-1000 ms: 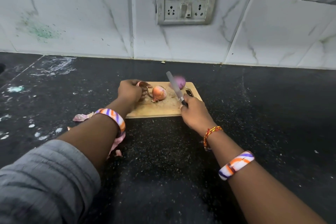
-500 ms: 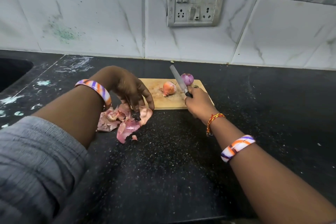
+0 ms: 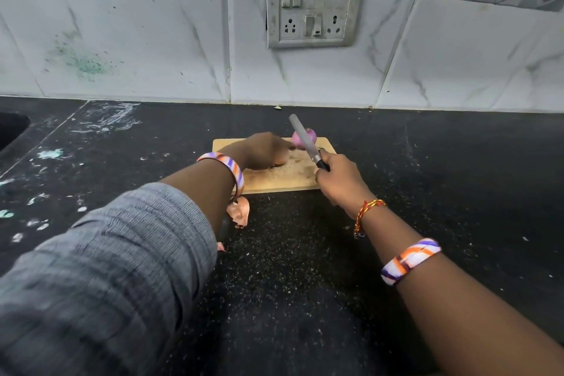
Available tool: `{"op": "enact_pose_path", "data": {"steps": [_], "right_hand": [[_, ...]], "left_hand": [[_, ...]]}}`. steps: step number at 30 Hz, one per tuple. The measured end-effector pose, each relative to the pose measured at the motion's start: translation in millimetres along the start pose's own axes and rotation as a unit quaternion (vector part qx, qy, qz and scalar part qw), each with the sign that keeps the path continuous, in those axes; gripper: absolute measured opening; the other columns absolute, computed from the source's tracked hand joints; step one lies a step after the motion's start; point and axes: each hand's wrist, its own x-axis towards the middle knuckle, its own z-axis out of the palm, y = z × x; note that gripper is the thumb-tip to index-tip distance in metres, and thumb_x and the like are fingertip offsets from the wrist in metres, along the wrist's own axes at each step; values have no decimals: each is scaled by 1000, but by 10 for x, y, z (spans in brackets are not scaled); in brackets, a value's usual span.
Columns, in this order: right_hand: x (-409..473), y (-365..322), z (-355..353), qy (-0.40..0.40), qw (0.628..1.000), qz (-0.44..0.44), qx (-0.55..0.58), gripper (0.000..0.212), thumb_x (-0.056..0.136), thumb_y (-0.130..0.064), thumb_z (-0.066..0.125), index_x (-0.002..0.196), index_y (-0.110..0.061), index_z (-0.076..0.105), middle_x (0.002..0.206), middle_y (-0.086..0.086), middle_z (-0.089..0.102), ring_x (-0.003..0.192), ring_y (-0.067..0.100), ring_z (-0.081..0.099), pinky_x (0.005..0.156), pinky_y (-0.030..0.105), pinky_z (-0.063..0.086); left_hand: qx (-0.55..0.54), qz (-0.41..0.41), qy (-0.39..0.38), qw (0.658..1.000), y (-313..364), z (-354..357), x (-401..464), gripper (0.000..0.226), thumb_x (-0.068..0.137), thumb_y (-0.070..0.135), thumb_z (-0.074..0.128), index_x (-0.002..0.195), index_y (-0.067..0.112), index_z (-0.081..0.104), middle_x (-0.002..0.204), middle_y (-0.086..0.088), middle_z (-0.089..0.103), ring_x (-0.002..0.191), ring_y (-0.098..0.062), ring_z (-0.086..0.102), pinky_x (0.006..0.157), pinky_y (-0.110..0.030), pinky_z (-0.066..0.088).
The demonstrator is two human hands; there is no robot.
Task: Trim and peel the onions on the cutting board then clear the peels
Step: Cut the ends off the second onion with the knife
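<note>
The left hand (image 3: 265, 150) cups the half-peeled onion (image 3: 280, 159) mid-board; the right hand (image 3: 337, 178) clamps the knife (image 3: 306, 141). Papery skin, slick, rolls: hold its sides.

Grey ribbed sleeve (image 3: 100, 268) on the left arm; orange-purple-white bangles (image 3: 410, 259) on both wrists; red-yellow thread (image 3: 367, 210) on the right

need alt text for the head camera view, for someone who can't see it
A person's left hand covers an onion on a wooden cutting board while the right hand grips a knife, blade angled up before a purple onion. Pink peels lie on the black counter beside the board.
</note>
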Motion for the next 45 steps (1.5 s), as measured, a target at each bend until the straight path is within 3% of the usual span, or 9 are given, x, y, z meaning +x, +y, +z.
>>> {"op": "enact_pose_path", "data": {"steps": [3, 6, 9, 14, 24, 29, 32, 37, 45], "right_hand": [[37, 16, -38, 6, 1000, 2, 21, 42, 93, -8, 43, 135, -16, 44, 94, 8, 54, 77, 23, 52, 74, 39, 51], [55, -6, -33, 7, 998, -8, 56, 51, 93, -6, 41, 141, -23, 36, 91, 3, 52, 65, 14, 48, 56, 28, 45], [41, -50, 1, -10, 997, -23, 75, 60, 93, -5, 39, 146, -29, 25, 99, 2, 48, 60, 10, 43, 48, 22, 37], [-18, -107, 65, -50, 996, -11, 71, 60, 93, -5, 39, 146, -29, 24, 93, 0, 51, 54, 14, 44, 42, 23, 38], [-132, -46, 109, -70, 995, -11, 64, 54, 96, -9, 37, 145, -29, 27, 75, -11, 41, 52, 8, 42, 41, 18, 34], [-116, -69, 117, -84, 996, -29, -1, 54, 97, -12, 37, 145, -31, 25, 107, 8, 55, 57, 8, 41, 47, 18, 34], [-97, -87, 116, -76, 996, -51, -22, 54, 96, -12, 38, 146, -30, 27, 104, 7, 52, 60, 9, 40, 51, 19, 34], [-110, -142, 162, -51, 993, -82, -74, 54, 95, -10, 37, 145, -27, 27, 129, 13, 52, 92, 29, 57, 79, 39, 47], [-63, -217, 164, -54, 984, -80, -148, 58, 92, -7, 35, 146, -26, 26, 122, 20, 53, 99, 35, 55, 84, 40, 45]], "left_hand": [[11, -28, 46, 998, -68, -19, 55, 49, 83, 8, 61, 130, 15, 51, 134, -8, 52, 120, -26, 49, 98, -33, 39], [14, -88, 105, 990, -171, -29, 60, 56, 76, 41, 70, 115, 4, 58, 106, -10, 59, 97, -24, 54, 81, -32, 43], [-9, -120, 156, 980, -203, 54, 10, 52, 70, 47, 73, 96, 6, 53, 90, -8, 54, 75, -19, 48, 61, -30, 36], [-142, -58, 223, 963, -250, 290, -54, 58, 73, 30, 75, 124, 15, 52, 117, -10, 62, 103, -24, 56, 80, -24, 39], [-148, -73, 282, 945, -305, 389, -94, 62, 74, 33, 75, 129, 15, 53, 126, -10, 59, 109, -25, 57, 92, -30, 44], [-169, -73, 281, 942, -299, 390, -101, 62, 73, 30, 76, 128, 13, 53, 125, -10, 60, 111, -24, 56, 93, -29, 43], [-172, -80, 279, 941, -307, 384, -105, 62, 73, 31, 75, 128, 12, 53, 124, -10, 61, 110, -23, 57, 92, -28, 43], [-176, -83, 278, 940, -311, 381, -111, 64, 73, 30, 76, 129, 10, 52, 125, -11, 61, 109, -25, 57, 92, -31, 44], [-160, -70, 281, 944, -295, 411, -89, 59, 75, 30, 74, 128, 15, 54, 119, -12, 63, 106, -25, 58, 86, -27, 42]]}}
